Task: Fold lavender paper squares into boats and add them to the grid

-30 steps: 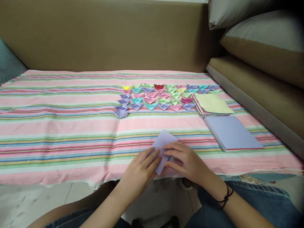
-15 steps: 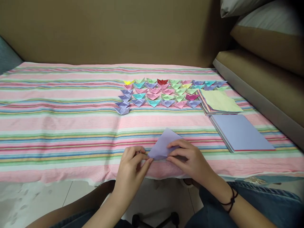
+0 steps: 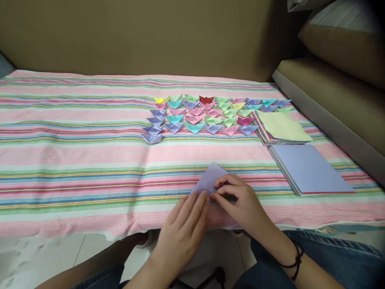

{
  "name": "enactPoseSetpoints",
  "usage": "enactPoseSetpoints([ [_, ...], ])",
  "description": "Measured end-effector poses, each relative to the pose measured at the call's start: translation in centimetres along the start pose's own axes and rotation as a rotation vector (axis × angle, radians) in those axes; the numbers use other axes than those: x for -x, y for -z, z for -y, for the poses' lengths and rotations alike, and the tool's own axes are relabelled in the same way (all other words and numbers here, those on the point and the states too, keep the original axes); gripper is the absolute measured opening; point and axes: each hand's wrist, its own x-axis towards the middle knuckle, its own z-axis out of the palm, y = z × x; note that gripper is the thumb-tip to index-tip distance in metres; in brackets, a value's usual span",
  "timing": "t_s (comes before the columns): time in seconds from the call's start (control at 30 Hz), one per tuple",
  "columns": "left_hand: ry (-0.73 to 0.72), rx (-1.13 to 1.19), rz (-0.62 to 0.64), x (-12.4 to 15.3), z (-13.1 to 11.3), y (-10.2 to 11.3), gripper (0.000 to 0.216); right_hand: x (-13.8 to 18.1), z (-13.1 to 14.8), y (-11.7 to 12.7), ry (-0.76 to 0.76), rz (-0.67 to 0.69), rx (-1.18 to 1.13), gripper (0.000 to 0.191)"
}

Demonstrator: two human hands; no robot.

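A purple sheet of origami paper (image 3: 209, 177), folded with a point facing away from me, lies near the front edge of the striped cloth. Over its near edge my left hand (image 3: 187, 220) is laid with fingers stretched out, touching the paper and covering its lower left part. My right hand (image 3: 242, 200) is closed on the paper's right side, thumb and fingers pinching it near the lower edge. A dark cord bracelet is on the right wrist. The paper's right corner is hidden behind the right hand.
Several rows of small folded paper boats (image 3: 195, 119) stand farther back on the striped cloth (image 3: 75, 160). To the right lie a stack of paper with pale yellow on top (image 3: 282, 126) and a stack topped in lavender (image 3: 313, 168). Brown cushions (image 3: 327, 88) border the right side.
My left hand has moved right, from pinching the paper's left corner to lying flat over its near edge. My right hand keeps its grip. The view has shifted slightly.
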Motion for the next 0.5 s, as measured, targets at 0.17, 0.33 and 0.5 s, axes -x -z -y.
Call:
enactPoseSetpoints([
  [0.17, 0.099, -0.073, 0.097, 0.5, -1.8, -1.1, 0.046, 0.1, 0.1, 0.0, 0.015, -0.016, 0.01, 0.009],
  [0.33, 0.114, -0.09, 0.124, 0.6, -1.6, -1.6, 0.048, 0.5, -0.1, 0.0, 0.118, -0.058, 0.028, 0.008],
  [0.5, 0.11, -0.089, 0.134, 0.2, -1.4, -1.6, 0.047, 1.1, -0.2, 0.0, 0.192, -0.052, 0.094, 0.014],
])
